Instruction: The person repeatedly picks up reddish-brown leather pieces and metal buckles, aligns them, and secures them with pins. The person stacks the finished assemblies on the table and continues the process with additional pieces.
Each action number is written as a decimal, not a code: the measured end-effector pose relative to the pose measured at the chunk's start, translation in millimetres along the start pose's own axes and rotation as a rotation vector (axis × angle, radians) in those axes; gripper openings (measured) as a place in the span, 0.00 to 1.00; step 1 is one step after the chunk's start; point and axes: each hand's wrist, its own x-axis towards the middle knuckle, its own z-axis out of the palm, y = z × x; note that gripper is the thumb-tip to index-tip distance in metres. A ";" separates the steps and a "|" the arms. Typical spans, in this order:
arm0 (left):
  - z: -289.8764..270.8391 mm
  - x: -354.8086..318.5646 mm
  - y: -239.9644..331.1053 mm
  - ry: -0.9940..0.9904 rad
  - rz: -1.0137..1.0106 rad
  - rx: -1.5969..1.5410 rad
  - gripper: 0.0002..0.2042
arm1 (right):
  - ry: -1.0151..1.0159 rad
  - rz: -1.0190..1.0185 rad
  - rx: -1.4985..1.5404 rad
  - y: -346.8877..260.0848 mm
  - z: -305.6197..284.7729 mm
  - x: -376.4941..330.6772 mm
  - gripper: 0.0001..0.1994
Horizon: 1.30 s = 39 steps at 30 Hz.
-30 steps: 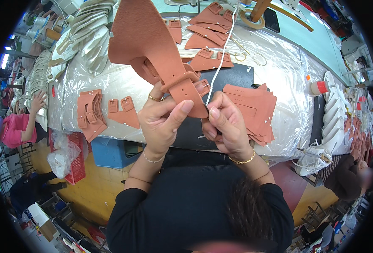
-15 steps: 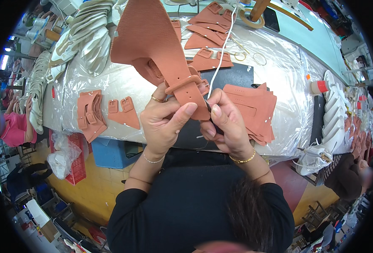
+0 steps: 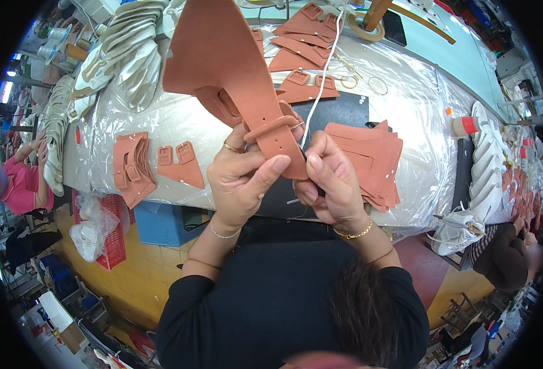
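A reddish-brown leather shoe piece [image 3: 222, 55] is raised above the table, its punched strap passing through a covered buckle [image 3: 272, 127]. My left hand [image 3: 237, 175] is closed on the strap, thumb on top below the buckle. My right hand [image 3: 330, 175] pinches at the strap's lower end, beside a white cord [image 3: 318, 92] that runs up the table. Something dark shows between the right fingers; its kind is hidden. Under the hands lies a dark mat [image 3: 348, 114]. Buckled leather pieces [image 3: 302, 86] lie beyond the hands.
Flat leather pieces [image 3: 376, 163] are stacked to the right, with more buckled pieces [image 3: 133, 163] at left. Scissors [image 3: 349, 79], a tape roll [image 3: 366, 31] and a phone [image 3: 395, 29] lie farther back. White shoe parts [image 3: 136, 61] are piled far left. A blue bin [image 3: 161, 224] stands below the table edge.
The leather piece has shifted and turned slightly, and my left hand has moved a little to the right with it. My right hand stays nearly in place.
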 end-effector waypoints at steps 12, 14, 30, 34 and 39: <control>-3.7 0.0 -1.5 -0.005 -0.027 0.012 0.10 | -0.015 0.052 -0.015 -4.5 1.5 2.5 0.10; -3.4 -0.2 -1.1 -0.019 -0.021 0.030 0.09 | -0.002 0.040 -0.011 -3.2 1.6 2.8 0.10; -5.3 23.0 -8.5 0.056 -0.358 -0.277 0.13 | 0.104 -0.549 -0.657 -3.6 -20.9 -2.0 0.16; -10.2 34.2 -15.3 0.021 -0.349 -0.317 0.15 | 0.154 -0.882 -1.274 -14.2 -29.0 -3.1 0.23; -3.7 36.8 -17.0 0.035 -0.383 -0.337 0.16 | 0.087 -1.213 -1.643 -25.7 -32.1 6.4 0.20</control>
